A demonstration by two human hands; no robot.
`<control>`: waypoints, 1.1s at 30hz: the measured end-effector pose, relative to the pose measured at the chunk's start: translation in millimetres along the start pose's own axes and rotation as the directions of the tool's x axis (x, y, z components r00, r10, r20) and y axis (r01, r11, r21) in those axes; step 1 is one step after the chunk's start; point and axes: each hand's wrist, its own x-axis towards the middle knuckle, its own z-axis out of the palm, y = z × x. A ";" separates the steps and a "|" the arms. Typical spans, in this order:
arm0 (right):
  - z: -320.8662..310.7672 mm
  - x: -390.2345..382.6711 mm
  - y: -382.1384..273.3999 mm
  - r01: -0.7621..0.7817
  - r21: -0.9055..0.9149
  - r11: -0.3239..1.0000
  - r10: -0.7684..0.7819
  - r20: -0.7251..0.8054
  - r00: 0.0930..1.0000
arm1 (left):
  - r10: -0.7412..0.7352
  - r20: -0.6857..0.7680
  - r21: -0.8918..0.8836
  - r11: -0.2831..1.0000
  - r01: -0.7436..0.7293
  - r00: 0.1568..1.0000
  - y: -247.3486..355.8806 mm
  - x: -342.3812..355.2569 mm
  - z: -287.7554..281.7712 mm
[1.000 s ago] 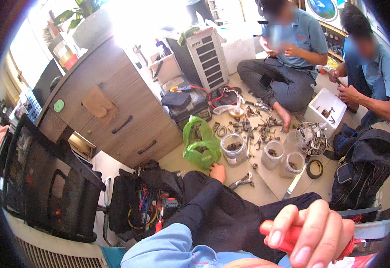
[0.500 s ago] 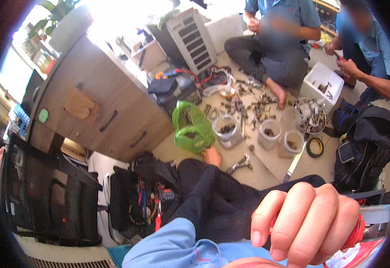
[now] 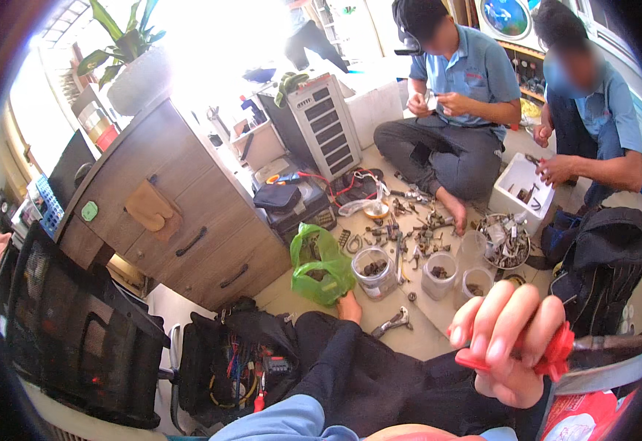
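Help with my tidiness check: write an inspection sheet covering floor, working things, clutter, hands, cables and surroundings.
Surface: light tiled floor, strewn with small metal parts.
Working things: red-handled tool; green plastic bag.
Clutter: clear tubs holding dark pieces, metal hand tool, open black bag.
Hands: right hand closed, fingers around the red-handled tool; left hand at the green plastic bag's lower edge, grip hidden.
Cables: red cable beside dark toolbox; coloured wires in the open black bag.
Surroundings: two co-workers in blue shirts, wooden drawer unit, mesh chair, black backpack.
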 end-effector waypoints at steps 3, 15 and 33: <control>-10.5 6.1 -5.0 0.092 -0.103 0.990 -0.103 -0.108 0.989 | -0.065 0.023 -0.024 0.998 0.066 0.998 21.8 -1.6 -1.1; -57.1 51.9 -76.6 0.374 -0.246 0.894 -0.397 -0.049 0.917 | -0.068 0.119 -0.133 0.988 0.083 0.991 37.2 -2.6 -0.5; -43.9 11.7 -106.9 0.345 -0.287 0.894 -0.353 0.023 0.935 | 0.059 0.012 -0.255 0.966 -0.054 0.998 11.4 -12.5 -12.0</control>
